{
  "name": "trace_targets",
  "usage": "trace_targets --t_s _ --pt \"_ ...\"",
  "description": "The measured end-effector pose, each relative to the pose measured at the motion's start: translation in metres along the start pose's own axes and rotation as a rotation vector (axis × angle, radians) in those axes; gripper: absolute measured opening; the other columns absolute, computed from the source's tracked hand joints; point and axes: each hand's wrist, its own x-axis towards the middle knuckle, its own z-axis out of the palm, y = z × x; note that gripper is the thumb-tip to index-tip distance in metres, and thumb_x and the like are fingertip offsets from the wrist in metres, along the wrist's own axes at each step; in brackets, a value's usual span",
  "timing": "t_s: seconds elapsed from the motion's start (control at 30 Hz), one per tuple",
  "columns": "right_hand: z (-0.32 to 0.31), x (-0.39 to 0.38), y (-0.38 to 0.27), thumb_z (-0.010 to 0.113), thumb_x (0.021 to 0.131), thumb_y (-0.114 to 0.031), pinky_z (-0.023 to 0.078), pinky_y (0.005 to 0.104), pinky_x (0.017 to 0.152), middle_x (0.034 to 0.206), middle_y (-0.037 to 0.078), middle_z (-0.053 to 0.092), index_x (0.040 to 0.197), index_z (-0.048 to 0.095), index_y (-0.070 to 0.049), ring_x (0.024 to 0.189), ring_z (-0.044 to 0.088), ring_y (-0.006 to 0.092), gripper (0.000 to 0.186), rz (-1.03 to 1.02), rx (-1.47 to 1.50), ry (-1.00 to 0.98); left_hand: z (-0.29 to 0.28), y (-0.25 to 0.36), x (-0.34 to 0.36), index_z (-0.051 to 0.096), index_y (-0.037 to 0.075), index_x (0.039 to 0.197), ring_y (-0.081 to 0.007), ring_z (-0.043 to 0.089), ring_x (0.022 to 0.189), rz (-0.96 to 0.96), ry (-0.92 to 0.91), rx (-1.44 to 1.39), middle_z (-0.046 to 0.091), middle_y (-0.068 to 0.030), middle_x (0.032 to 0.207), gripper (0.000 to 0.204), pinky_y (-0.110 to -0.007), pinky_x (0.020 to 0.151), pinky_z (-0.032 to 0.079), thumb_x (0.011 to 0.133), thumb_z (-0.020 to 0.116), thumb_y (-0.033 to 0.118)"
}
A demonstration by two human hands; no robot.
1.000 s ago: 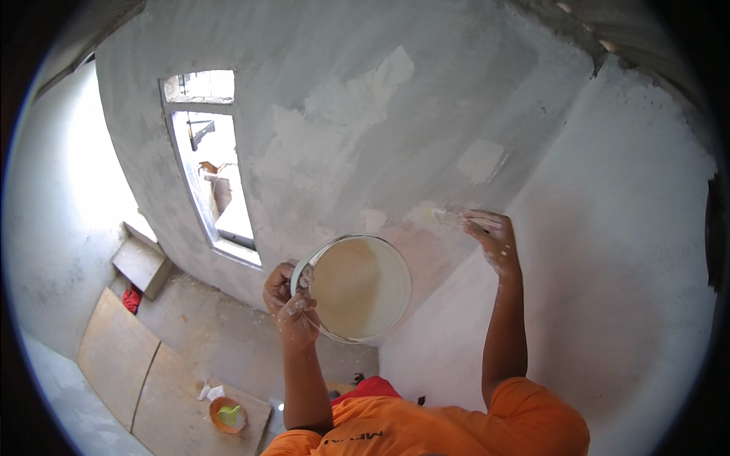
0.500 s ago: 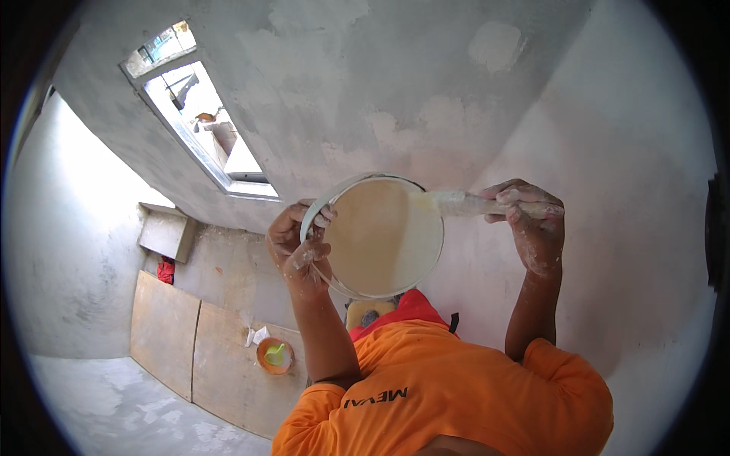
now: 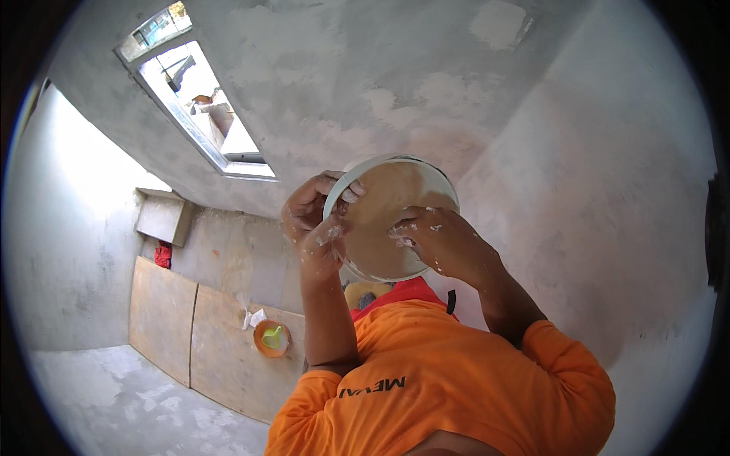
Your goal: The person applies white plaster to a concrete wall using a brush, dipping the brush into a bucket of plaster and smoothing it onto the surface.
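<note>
A round white bucket (image 3: 346,181) is held up in front of my chest, its mouth toward me and its inside tan. My left hand (image 3: 312,220) grips its left rim, with the fingertips over the edge and the thumb lower down. White smears mark both hands. My right hand (image 3: 441,237) reaches across the bucket's mouth from the right with its fingers curled closed. The paintbrush that showed in this hand a moment earlier is now hidden by the hand and the bucket.
Ahead is a patchy grey plastered wall (image 3: 304,99) with a narrow window (image 3: 201,106). Lower left, wooden boards (image 3: 236,361) carry an orange bowl (image 3: 262,346) with a green scoop (image 3: 274,337). Beyond them are a red cloth (image 3: 163,254) and a box-like block (image 3: 161,216).
My right hand has moved left and down from beside the bucket to over its mouth, and the brush has gone out of sight. The bucket has shifted slightly right and up.
</note>
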Motion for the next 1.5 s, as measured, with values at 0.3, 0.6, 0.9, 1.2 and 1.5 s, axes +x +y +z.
trace_targets --t_s 0.3,0.6,0.9,1.2,1.5 --pt "0.042 0.026 0.01 0.061 0.085 0.0 0.052 0.0411 0.094 0.111 0.015 0.068 0.11 0.071 -0.005 0.105 0.065 0.0317 0.028 -0.091 0.073 -0.08 -0.01 0.002 0.0 0.065 -0.007 0.087 -0.022 0.064 0.09 0.031 -0.063 -0.032 0.069 -0.0181 0.095 0.034 -0.026 0.079 0.046 0.058 0.063 0.01" --pt "0.009 0.032 -0.002 0.07 0.084 -0.002 0.055 0.0374 0.09 0.11 0.014 0.07 0.104 0.074 -0.002 0.101 0.068 0.03 0.021 -0.339 0.433 0.095 -0.023 0.01 -0.002 0.063 -0.006 0.085 -0.015 0.058 0.082 0.077 0.054 -0.007 0.068 -0.0162 0.094 0.031 -0.022 0.071 0.04 0.058 0.057 0.008" --pt "-0.033 0.017 0.014 0.071 0.083 0.002 0.056 0.0348 0.084 0.109 0.015 0.072 0.087 0.072 0.0 0.098 0.07 0.0222 0.005 -0.286 0.79 0.4 -0.036 0.016 -0.003 0.062 -0.007 0.083 -0.0162 0.057 0.084 0.1 0.157 -0.002 0.067 -0.0163 0.093 0.032 -0.023 0.074 0.04 0.054 0.055 0.005" --pt "-0.013 0.009 0.039 0.07 0.082 0.002 0.053 0.0337 0.079 0.095 0.014 0.066 0.086 0.062 -0.002 0.087 0.064 0.0189 0.011 -0.162 1.403 0.575 -0.06 0.013 -0.003 0.062 -0.008 0.088 -0.0225 0.063 0.092 0.18 0.207 -0.048 0.066 -0.0187 0.095 0.035 -0.029 0.09 0.047 0.055 0.056 0.004" --pt "-0.02 0.01 0.03 0.067 0.09 -0.013 0.046 0.0289 0.072 0.099 0.014 0.067 0.109 0.065 0.004 0.081 0.062 0.0167 0.025 0.023 1.595 0.787 -0.038 0.007 -0.003 0.061 -0.009 0.087 -0.027 0.063 0.095 0.158 0.2 -0.089 0.065 -0.0193 0.095 0.035 -0.034 0.096 0.047 0.054 0.054 0.001"
